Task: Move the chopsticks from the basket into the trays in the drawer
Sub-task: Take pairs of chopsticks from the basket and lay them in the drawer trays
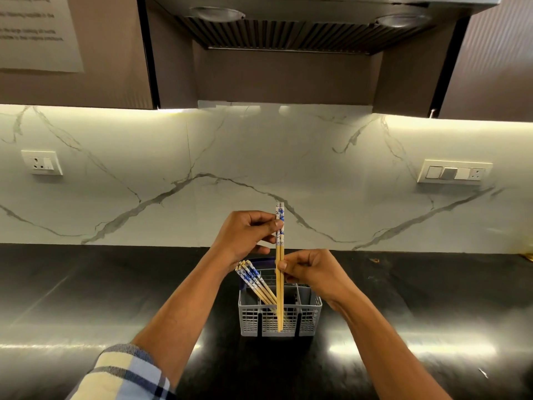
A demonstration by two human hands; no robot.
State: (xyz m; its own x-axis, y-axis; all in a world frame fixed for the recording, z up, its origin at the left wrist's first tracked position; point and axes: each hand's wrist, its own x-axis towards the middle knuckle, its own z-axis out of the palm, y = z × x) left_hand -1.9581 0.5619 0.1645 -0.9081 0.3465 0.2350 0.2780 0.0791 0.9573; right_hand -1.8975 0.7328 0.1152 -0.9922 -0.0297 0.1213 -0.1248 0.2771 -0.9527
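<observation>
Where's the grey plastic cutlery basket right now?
Head view, lower centre: the grey plastic cutlery basket stands on the black countertop, below both hands, with blue-and-white patterned wooden chopsticks leaning in its left compartment.

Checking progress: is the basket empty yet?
Not empty: a bundle of chopsticks leans in the basket; both hands hold another pair.

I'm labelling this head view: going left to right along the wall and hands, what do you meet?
Wall socket → left hand → held chopsticks → right hand → switch panel.
</observation>
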